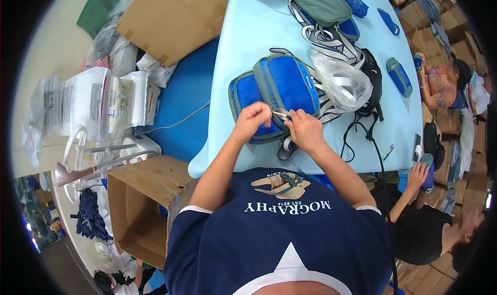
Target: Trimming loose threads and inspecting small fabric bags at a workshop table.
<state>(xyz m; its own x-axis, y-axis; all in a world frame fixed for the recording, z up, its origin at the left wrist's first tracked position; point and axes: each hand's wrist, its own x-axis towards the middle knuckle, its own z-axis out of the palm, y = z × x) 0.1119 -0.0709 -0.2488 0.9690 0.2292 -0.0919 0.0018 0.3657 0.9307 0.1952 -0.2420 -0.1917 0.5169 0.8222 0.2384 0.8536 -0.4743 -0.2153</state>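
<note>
A blue bag with grey trim lies on the pale blue table in front of me. My right hand is closed around small metal snips, whose tips point left over the bag's lower edge. Close beside them, my left hand is curled with its fingers pinched together. Whatever is between those fingers is too small to make out. Grey-and-white straps trail from the bag's right side, and a strap end with a buckle hangs below it.
A clear plastic bag and a grey-green bag lie beyond on the table. A blue pouch and a cutter are at the right. An open carton stands left; co-workers sit along the right.
</note>
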